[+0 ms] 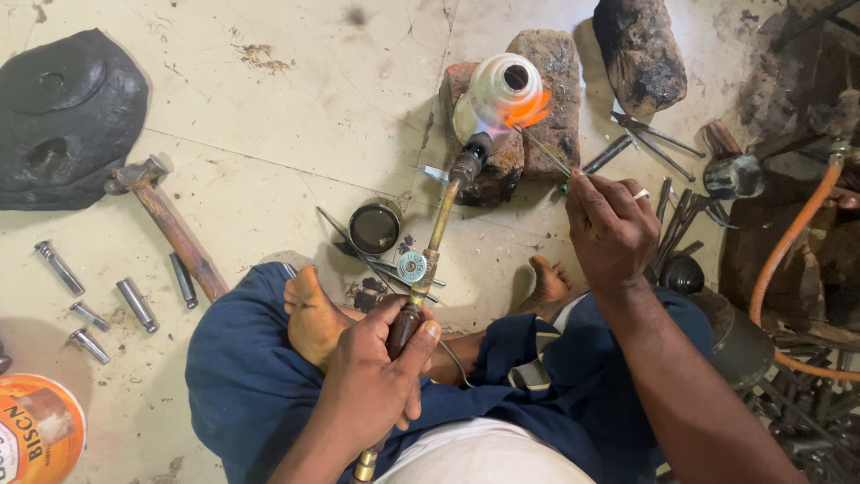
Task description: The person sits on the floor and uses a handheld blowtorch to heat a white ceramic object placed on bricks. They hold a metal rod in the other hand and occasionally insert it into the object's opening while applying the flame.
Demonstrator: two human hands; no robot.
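The left hand [381,376] is clamped round the brass gas torch [428,260], whose flame plays on a pale rounded metal piece [497,90] propped on bricks [548,99] at upper centre of the frame. The right hand [612,229] pinches a thin filler rod [544,151] toward the orange glow. Bare feet [313,314] and the orange hose [788,242] lie near; a wavering torch could burn them or overheat the piece.

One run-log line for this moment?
left hand: grips torch | right hand: holds thin rod | flame on white part, resting on bricks

left hand [381,376] fisted, right hand [611,229] pinching
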